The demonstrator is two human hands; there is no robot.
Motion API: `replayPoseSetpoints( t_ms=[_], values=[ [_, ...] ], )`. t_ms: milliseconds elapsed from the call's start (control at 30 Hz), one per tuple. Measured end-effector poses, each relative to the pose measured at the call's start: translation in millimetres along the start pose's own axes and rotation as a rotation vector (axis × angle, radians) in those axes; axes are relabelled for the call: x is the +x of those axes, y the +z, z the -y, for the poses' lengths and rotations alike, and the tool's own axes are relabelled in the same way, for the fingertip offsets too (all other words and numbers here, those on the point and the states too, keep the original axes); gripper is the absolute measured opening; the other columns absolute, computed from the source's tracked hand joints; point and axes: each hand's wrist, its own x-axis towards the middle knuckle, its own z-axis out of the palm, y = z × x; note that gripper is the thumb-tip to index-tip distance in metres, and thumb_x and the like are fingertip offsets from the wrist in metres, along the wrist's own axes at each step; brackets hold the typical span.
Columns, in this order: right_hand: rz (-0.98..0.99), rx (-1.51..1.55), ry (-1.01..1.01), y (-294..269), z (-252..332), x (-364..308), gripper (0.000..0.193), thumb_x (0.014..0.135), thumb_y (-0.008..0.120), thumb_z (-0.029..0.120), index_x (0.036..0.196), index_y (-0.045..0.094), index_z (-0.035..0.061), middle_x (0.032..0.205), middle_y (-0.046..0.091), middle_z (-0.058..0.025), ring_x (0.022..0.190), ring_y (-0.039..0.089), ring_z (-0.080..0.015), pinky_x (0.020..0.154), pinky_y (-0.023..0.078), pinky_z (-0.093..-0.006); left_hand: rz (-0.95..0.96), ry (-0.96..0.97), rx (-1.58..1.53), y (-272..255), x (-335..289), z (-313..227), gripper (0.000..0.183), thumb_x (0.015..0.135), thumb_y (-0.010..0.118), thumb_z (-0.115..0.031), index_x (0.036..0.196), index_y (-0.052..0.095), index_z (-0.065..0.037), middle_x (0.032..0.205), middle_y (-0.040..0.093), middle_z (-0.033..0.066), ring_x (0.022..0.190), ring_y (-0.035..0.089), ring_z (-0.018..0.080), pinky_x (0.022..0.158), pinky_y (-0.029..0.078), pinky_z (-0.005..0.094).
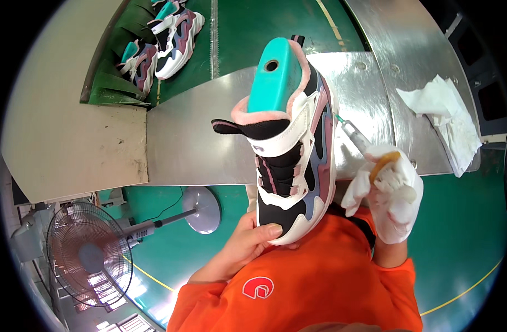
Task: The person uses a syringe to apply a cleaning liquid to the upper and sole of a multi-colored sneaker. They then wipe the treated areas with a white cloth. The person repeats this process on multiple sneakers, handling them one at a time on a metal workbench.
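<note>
My bare left hand (251,242) grips the toe of a sneaker (311,182), thumb on top of the toe cap. The sneaker has black, white, mauve and blue-grey panels and pink lining. A turquoise shoe last (273,83) with a round hole fills its opening. My right hand (396,193) wears a white glove with a yellowish band around it. Its fingers are closed on a clear syringe (354,134), whose green tip points at the sole edge on the sneaker's right side. Whether the tip touches the sole, I cannot tell.
A metal worktop (203,138) lies beneath the sneaker. Crumpled white cloth (444,122) rests at its right. More sneakers on lasts (179,44) sit on a green conveyor (248,33) at the far left, beside a green flap curtain (118,83). A floor fan (90,257) stands lower left.
</note>
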Motion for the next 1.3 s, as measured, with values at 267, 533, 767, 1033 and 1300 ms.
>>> replayPoseSetpoints(
  t_ms=[267, 533, 767, 1033, 1300],
  values=[
    [-0.161, -0.335, -0.432, -45, -18, 14, 0.097, 0.064, 0.084, 0.049, 0.132, 0.038, -0.0018, 0.096, 0.054, -0.0119, 0.086, 0.061, -0.0261, 0.073, 0.054, -0.0378, 0.245, 0.113, -0.370, -56, 3, -16, 0.050, 0.092, 0.054, -0.028, 0.125, 0.049, 0.010, 0.106, 0.065, 0.0249, 0.090, 0.067, 0.0357, 0.068, 0.060, 0.0381],
    [-0.510, -0.651, -0.506, -75, -32, 37, 0.072, 0.070, 0.067, -0.013, 0.134, 0.040, 0.0054, 0.114, 0.047, -0.0085, 0.091, 0.057, -0.0143, 0.077, 0.050, -0.0247, -0.069, 0.467, -0.046, -52, 102, -156, 0.035, 0.092, 0.059, -0.027, 0.117, 0.053, -0.003, 0.107, 0.063, 0.0200, 0.085, 0.067, 0.0341, 0.071, 0.061, 0.0351],
    [-0.681, -0.612, -0.506, -56, -40, 53, 0.061, 0.080, 0.065, -0.007, 0.134, 0.041, 0.0071, 0.111, 0.050, -0.0058, 0.084, 0.055, -0.0104, 0.061, 0.050, -0.0196, -0.309, 0.718, 0.153, -91, 242, -261, 0.026, 0.083, 0.069, -0.010, 0.100, 0.059, 0.007, 0.090, 0.063, 0.0112, 0.080, 0.064, 0.0183, 0.074, 0.060, 0.0302],
    [-0.552, -0.830, -0.101, -35, 2, 18, 0.052, 0.072, 0.076, 0.004, 0.120, 0.055, 0.0042, 0.085, 0.060, -0.0036, 0.065, 0.056, -0.0088, 0.051, 0.047, -0.0203, -0.322, 0.801, 0.318, -78, 227, -228, 0.067, 0.082, 0.065, -0.005, 0.139, 0.034, 0.011, 0.116, 0.058, 0.0175, 0.100, 0.061, 0.0189, 0.082, 0.054, 0.0301],
    [-0.559, -1.154, -0.253, -55, 20, -2, 0.056, 0.068, 0.078, 0.005, 0.119, 0.054, 0.0045, 0.092, 0.062, -0.0051, 0.080, 0.059, -0.0117, 0.074, 0.049, -0.0256, -0.142, 0.752, 0.653, -28, 150, -149, 0.045, 0.086, 0.063, -0.010, 0.128, 0.054, 0.003, 0.116, 0.063, 0.0123, 0.098, 0.061, 0.0171, 0.082, 0.050, 0.0277]
  ],
)
